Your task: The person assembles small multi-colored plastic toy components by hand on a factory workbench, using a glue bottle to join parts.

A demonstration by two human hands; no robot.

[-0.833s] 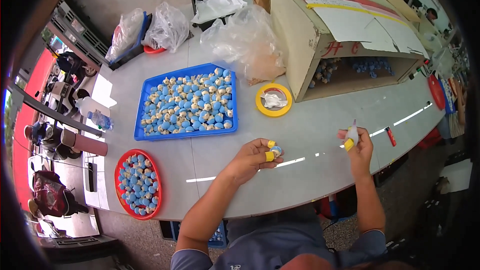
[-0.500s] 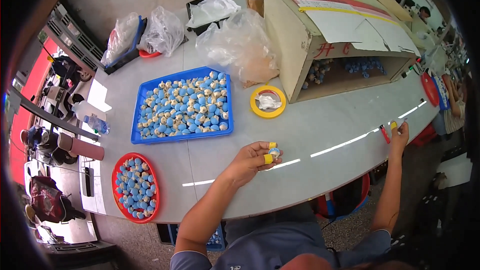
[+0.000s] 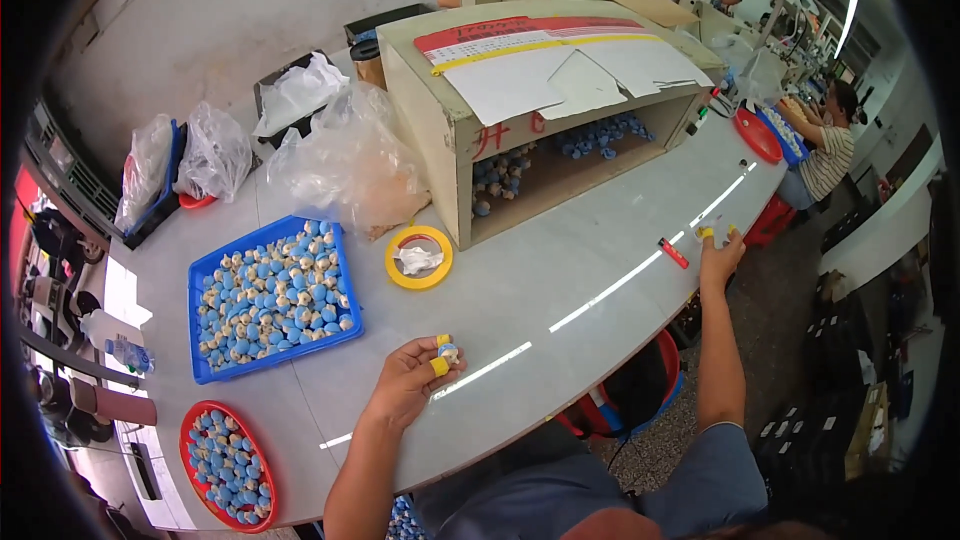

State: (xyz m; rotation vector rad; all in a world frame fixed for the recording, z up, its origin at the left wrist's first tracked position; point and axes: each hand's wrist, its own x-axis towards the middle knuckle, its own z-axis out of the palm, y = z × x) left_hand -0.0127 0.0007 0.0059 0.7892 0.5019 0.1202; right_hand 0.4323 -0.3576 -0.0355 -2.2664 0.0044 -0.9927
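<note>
Pinching a small blue-and-cream piece (image 3: 449, 352) between thumb and finger, both wrapped in yellow tape, the left hand (image 3: 410, 377) sits above the near part of the grey table (image 3: 500, 300); its grip is closed snugly on that one piece; the right hand (image 3: 720, 258) is stretched well away to the right, near the table's edge and just beyond a small red stick (image 3: 673, 253); its taped thumb and fingertip stand a little apart, with what looks like a pale object (image 3: 717, 227) by them, though it is too blurred to tell whether it is held; many more such pieces fill a blue tray (image 3: 285, 359) on the left and a red bowl (image 3: 270, 485) nearer the body; a yellow ring (image 3: 393, 265) with crumpled tissue (image 3: 418, 260) in it lies between the tray and an open-fronted box (image 3: 440, 145), where similar pieces lie inside.
</note>
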